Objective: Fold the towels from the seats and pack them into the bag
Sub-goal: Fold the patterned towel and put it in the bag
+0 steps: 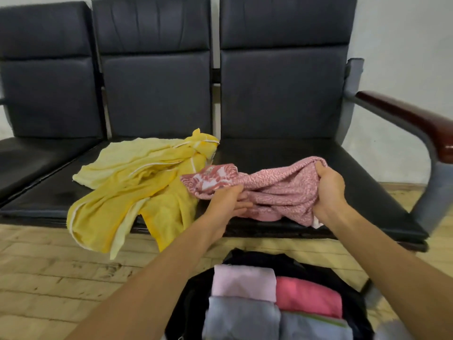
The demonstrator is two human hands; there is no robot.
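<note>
Pink towel (277, 190): patterned, unfolded and bunched, stretched between both hands above the front part of the right seat (306, 153); whether its sagging folds rest on the cushion cannot be told.
Left hand (228, 202): fingers curled round the towel's left portion, gripping it just below a printed end that flares up and to the left.
Right hand (328, 190): fingers closed round the gathered right end of the same towel, thumb on top.
Yellow towel (137, 182): crumpled on the middle seat (49, 192), its near part hanging over the front edge toward the floor (49, 278); its right edge touches or lies just beside the pink towel's printed end.
Bag (306, 268): dark, open, on the floor in front of the right seat, below the forearms.
Bag contents: four folded pieces side by side, namely a pale pink towel (242, 282) and a bright pink towel (308, 296) at the far side, a grey-blue towel (240, 317) and a light grey towel (316, 327) with a green edge at the near side.
Seating: three dark padded seats in a row, with a reddish-brown armrest (416, 116) at the right end.
Floor: pale worn wood boards.
</note>
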